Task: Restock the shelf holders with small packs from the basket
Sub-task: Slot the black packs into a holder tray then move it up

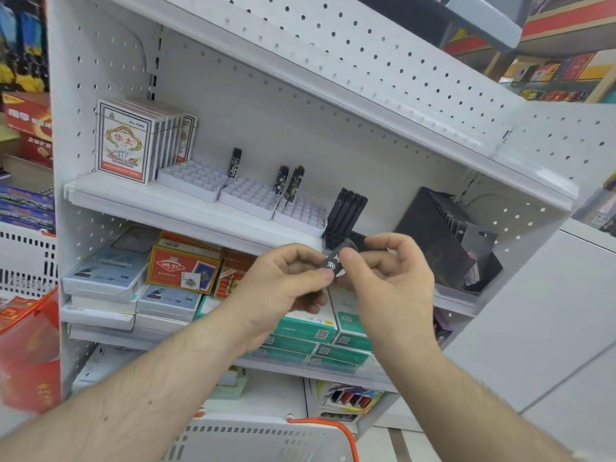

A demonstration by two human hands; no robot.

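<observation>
Both hands meet in front of the middle shelf, holding one small black pack (334,264) with white markings. My left hand (283,281) pinches its lower left end, and my right hand (386,271) pinches its upper right end between thumb and fingers. Just behind them on the shelf stands a black slotted holder (346,215) with several dark packs upright in it. Three white grid holders (250,195) sit further left, with three patterned packs (293,181) standing in them. The white basket (253,438) with an orange handle shows at the bottom edge.
A stack of white card boxes (123,141) stands at the shelf's left end. A black display box (443,235) sits to the right. The lower shelf holds red, grey and teal boxes (320,331). A red basket (30,348) hangs at the left.
</observation>
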